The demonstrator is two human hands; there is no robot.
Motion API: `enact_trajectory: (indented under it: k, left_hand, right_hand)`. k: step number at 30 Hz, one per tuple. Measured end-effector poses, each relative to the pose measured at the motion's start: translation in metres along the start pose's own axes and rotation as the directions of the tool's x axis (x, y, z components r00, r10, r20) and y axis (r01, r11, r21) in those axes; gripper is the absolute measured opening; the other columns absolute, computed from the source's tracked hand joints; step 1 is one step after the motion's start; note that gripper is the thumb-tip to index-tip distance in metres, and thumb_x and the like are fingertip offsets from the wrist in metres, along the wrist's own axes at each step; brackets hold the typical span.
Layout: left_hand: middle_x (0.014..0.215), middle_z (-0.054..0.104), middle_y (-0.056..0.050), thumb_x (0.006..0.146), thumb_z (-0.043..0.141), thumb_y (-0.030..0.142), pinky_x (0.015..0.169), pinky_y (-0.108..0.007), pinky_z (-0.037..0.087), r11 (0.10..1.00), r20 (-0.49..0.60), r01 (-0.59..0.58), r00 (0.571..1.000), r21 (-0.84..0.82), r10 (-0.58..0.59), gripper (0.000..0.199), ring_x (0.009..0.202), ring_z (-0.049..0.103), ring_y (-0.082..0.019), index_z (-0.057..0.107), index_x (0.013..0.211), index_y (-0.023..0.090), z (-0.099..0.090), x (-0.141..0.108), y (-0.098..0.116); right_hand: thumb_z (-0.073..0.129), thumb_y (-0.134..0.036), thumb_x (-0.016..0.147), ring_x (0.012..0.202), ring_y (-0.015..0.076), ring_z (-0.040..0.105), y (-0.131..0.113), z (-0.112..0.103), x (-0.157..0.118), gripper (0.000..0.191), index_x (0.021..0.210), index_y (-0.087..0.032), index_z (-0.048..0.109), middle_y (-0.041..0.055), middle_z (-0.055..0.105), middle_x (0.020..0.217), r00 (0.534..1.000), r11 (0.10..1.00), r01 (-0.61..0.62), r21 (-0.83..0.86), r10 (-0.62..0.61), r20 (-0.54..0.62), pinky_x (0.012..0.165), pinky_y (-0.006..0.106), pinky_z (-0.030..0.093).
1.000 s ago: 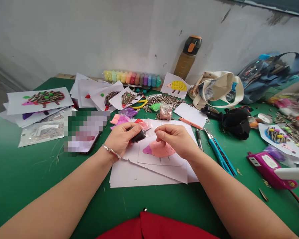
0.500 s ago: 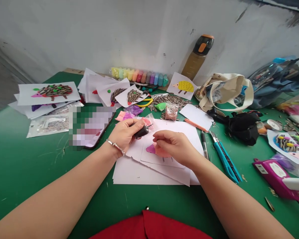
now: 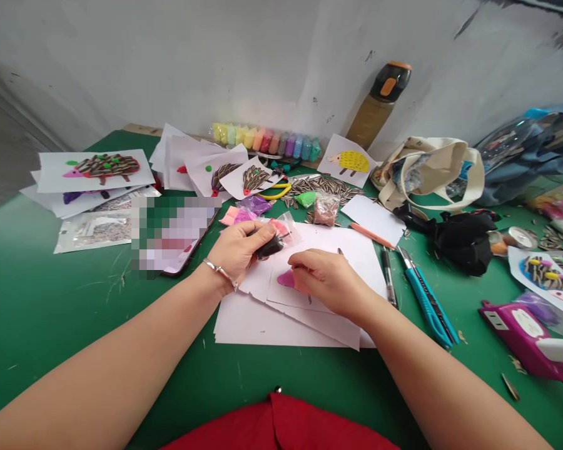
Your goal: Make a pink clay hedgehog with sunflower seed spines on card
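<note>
The left hand (image 3: 237, 255) curls its fingers (image 3: 258, 232) around a lump of dark modelling clay (image 3: 269, 248), pinching it against the thumb, with a crumpled clear plastic bag (image 3: 286, 229) bunched just beyond it. The right hand (image 3: 323, 281) rests on a white paper sheet (image 3: 328, 240), its fingers (image 3: 304, 265) bunched together over a pink clay shape (image 3: 285, 279). Most of the shape is hidden beneath them, with only a magenta tip showing, and whether they pinch it cannot be told. A silver bracelet (image 3: 221, 273) circles the left wrist. The sheet lies on a loose stack of white paper (image 3: 272, 328) on a green table (image 3: 60, 325). Just above the hands are a small bag of pinkish-brown granules (image 3: 326, 211) and a spread of striped sunflower seeds (image 3: 321, 186). A pixelated phone (image 3: 173, 236) lies to the left of the left hand, while an orange pencil (image 3: 371, 235), a black pen (image 3: 388, 276) and a blue utility knife (image 3: 425, 306) lie right of the right hand. Hedgehog pictures made with seeds and clay (image 3: 96, 170) lie at the far left, and a row of colored clay packets (image 3: 263, 140) lines the far edge.
</note>
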State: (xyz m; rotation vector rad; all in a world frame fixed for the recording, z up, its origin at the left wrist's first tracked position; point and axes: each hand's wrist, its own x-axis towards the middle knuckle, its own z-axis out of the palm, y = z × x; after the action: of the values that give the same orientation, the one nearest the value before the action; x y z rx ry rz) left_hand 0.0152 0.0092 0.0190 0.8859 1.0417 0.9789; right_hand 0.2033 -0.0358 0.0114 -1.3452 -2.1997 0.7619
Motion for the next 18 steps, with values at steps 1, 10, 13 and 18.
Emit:
enact_trajectory:
  k: [1, 10, 13, 18]
  left_hand:
    - [0.069, 0.061, -0.003, 0.062, 0.083, 0.043, 0.051, -0.022, 0.039, 1.000, 0.001, -0.002, 1.000, 0.001, 0.002, 0.034, 0.061, 0.053, -0.012, 0.068, 0.072, 0.014, 0.000, 0.000, 0.000]
    - [0.069, 0.062, -0.003, 0.061, 0.083, 0.044, 0.049, -0.023, 0.037, 1.000, 0.006, -0.024, 1.000, 0.009, 0.024, 0.035, 0.060, 0.054, -0.012, 0.068, 0.071, 0.014, 0.001, 0.001, -0.001]
    - [0.068, 0.061, -0.002, 0.062, 0.083, 0.043, 0.049, -0.022, 0.037, 1.000, 0.015, -0.024, 1.000, 0.006, 0.024, 0.034, 0.059, 0.053, -0.011, 0.068, 0.071, 0.013, 0.000, 0.001, -0.001]
    - [0.068, 0.063, -0.002, 0.062, 0.084, 0.042, 0.052, -0.022, 0.038, 1.000, 0.019, -0.013, 1.000, -0.020, 0.014, 0.033, 0.061, 0.054, -0.011, 0.068, 0.072, 0.014, 0.000, 0.000, -0.002]
  right_hand:
    - [0.047, -0.007, 0.084, 0.081, 0.0132, 0.058, 0.000, 0.000, 0.000, 0.023, 0.093, -0.022, 0.063, 0.0004, 0.066, 0.087, 1.000, 1.000, 0.020, -0.006, -0.020, 0.001, 0.073, 0.024, 0.043]
    - [0.055, -0.026, 0.092, 0.079, 0.0176, 0.052, 0.003, 0.005, 0.003, 0.022, 0.078, -0.019, 0.070, 0.0058, 0.062, 0.079, 0.979, 0.952, 0.199, -0.232, -0.204, 0.002, 0.072, 0.031, 0.038]
    - [0.054, -0.025, 0.093, 0.081, 0.0179, 0.050, 0.005, 0.012, 0.003, 0.023, 0.081, -0.020, 0.073, 0.0062, 0.063, 0.082, 0.976, 0.948, 0.210, -0.240, -0.218, -0.008, 0.072, 0.032, 0.037]
    - [0.053, -0.022, 0.093, 0.084, 0.0180, 0.051, 0.007, 0.018, 0.001, 0.022, 0.090, -0.022, 0.074, 0.0060, 0.065, 0.086, 0.978, 0.949, 0.203, -0.239, -0.206, 0.013, 0.075, 0.033, 0.036]
